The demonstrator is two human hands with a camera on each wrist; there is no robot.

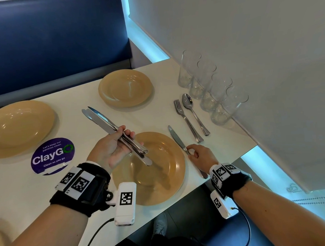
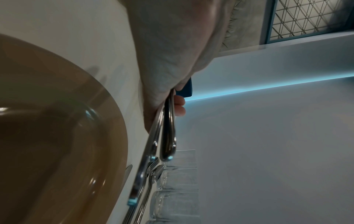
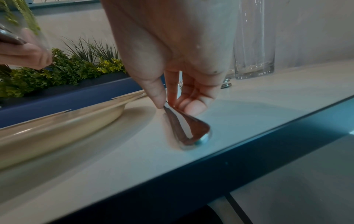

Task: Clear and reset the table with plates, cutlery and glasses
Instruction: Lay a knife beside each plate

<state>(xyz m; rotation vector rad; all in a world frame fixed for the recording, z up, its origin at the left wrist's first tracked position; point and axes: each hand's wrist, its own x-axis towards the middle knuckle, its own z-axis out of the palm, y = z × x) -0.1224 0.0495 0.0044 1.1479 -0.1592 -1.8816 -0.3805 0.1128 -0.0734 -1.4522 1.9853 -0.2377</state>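
My left hand grips a bundle of table knives above the near tan plate, blades pointing far left; their handles show in the left wrist view. Thumb and fingers of my right hand pinch the handle of a single knife that lies on the white table just right of that plate. In the right wrist view the knife handle rests on the table under my fingertips. A fork and a spoon lie side by side further right.
Two more tan plates sit at the far middle and the left. Several empty glasses stand in a row along the wall at the right. A purple round sticker is on the table. The table's edge runs close behind my right hand.
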